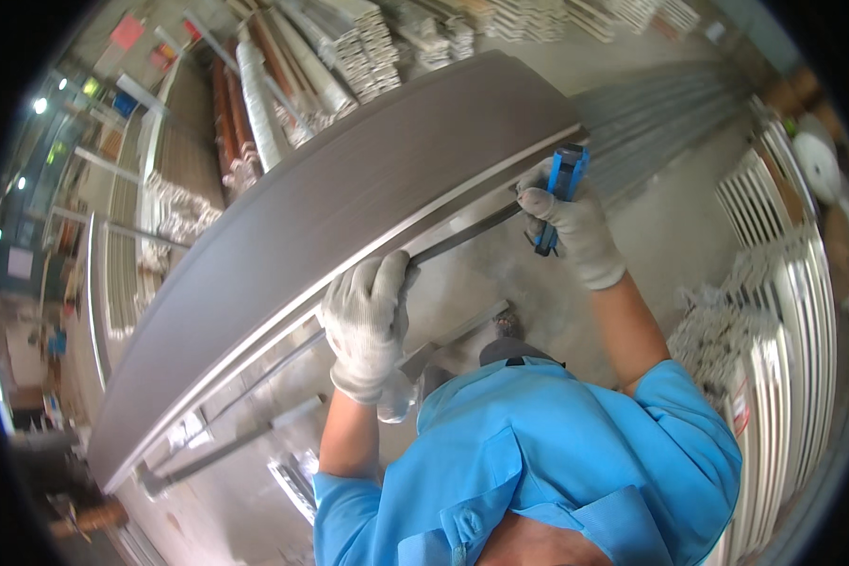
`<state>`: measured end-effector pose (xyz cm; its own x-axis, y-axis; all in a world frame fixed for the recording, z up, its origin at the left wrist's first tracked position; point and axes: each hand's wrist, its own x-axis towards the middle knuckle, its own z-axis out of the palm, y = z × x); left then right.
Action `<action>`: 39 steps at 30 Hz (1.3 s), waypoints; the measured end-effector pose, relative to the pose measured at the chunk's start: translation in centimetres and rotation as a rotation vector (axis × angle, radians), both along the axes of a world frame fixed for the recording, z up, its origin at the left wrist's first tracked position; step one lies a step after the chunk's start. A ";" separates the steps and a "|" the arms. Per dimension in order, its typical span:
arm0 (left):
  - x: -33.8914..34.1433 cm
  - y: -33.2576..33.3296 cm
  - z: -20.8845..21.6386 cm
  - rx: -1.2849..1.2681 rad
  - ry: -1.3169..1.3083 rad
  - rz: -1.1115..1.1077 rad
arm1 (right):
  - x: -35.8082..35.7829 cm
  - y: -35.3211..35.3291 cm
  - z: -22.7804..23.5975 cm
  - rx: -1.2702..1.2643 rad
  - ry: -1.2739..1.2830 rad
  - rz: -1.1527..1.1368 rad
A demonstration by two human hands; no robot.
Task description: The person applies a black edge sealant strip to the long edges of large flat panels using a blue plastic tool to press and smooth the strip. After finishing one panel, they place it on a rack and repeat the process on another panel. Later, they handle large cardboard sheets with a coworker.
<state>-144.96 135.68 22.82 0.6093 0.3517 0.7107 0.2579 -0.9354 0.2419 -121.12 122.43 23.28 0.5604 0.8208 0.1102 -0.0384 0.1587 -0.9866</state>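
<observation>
From the head view, a long dark brown panel (330,226) runs slantwise from the lower left up to the upper right, with a pale strip along its near edge. It rests on metal rails (255,434) that show below its lower end.

The left hand (368,321), in a white knit glove, sits at the panel's near edge about midway along; its grip is closed around that edge, fingers curled over the top and thumb beneath.

The right hand (571,222), gloved the same way, is up near the panel's far right end, just below the edge. Its grip is clamped on a blue utility knife (561,193), held upright with the handle's upper end close to the panel's corner. A thin dark strip (462,236) runs along under the panel's edge between the two hands.

The person wears a bright blue short-sleeved shirt (538,453).

Beyond the panel's far side lie stacks of long pale mouldings (358,47). To the right of the panel, white slatted frames (792,311) stand on the grey concrete floor (660,217).
</observation>
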 end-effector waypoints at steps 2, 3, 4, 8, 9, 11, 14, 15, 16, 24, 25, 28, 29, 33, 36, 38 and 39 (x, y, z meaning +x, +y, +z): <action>1.8 0.3 0.9 -0.014 0.013 0.025 | 2.9 0.8 1.0 0.029 -0.066 0.103; 2.4 0.3 1.5 -0.047 0.031 0.026 | 3.8 0.9 1.3 0.005 -0.124 0.110; 2.9 0.3 2.0 -0.081 0.047 0.030 | 4.7 0.8 1.8 -0.024 -0.184 0.102; 3.8 1.4 3.6 -0.130 0.086 0.031 | 7.1 2.5 3.3 -0.020 -0.549 0.184; 4.1 1.8 3.8 -0.141 0.073 0.017 | 7.4 2.5 3.8 -0.020 -0.603 0.167; 4.3 2.9 4.1 -0.111 0.038 0.016 | 7.6 2.9 4.5 0.058 -0.746 0.121; 4.3 4.9 4.2 -0.064 0.008 -0.008 | 7.9 3.3 5.3 -0.032 -0.787 0.141; 4.4 5.4 4.2 -0.056 -0.004 -0.009 | 8.1 3.6 5.5 -0.049 -0.874 0.128; 4.6 5.8 4.3 -0.048 0.015 -0.021 | 8.3 3.9 5.6 -0.079 -0.888 0.100; 10.7 16.2 4.5 -0.041 0.260 0.163 | 13.5 14.0 4.0 -0.160 -0.780 0.121; 11.8 17.9 3.9 -0.078 0.278 0.183 | 14.5 15.9 3.6 -0.218 -0.771 0.089; 15.1 21.4 1.1 -0.239 0.326 0.275 | 18.1 21.1 1.6 -0.193 -1.106 0.063; 15.6 22.4 0.0 -0.308 0.321 0.297 | 19.8 22.6 1.1 -0.208 -1.230 0.048; 16.9 25.6 -3.7 -0.541 0.373 0.346 | 27.5 26.7 0.0 -0.609 -1.491 0.071; 17.3 27.0 -4.4 -0.622 0.487 0.357 | 32.6 26.2 -1.1 -0.716 -1.352 0.239; 17.3 27.3 -4.2 -0.645 0.548 0.362 | 34.7 25.2 -2.5 -0.548 -0.933 0.400; 17.3 27.2 -4.0 -0.641 0.534 0.398 | 35.5 25.0 -2.9 -0.547 -0.840 0.439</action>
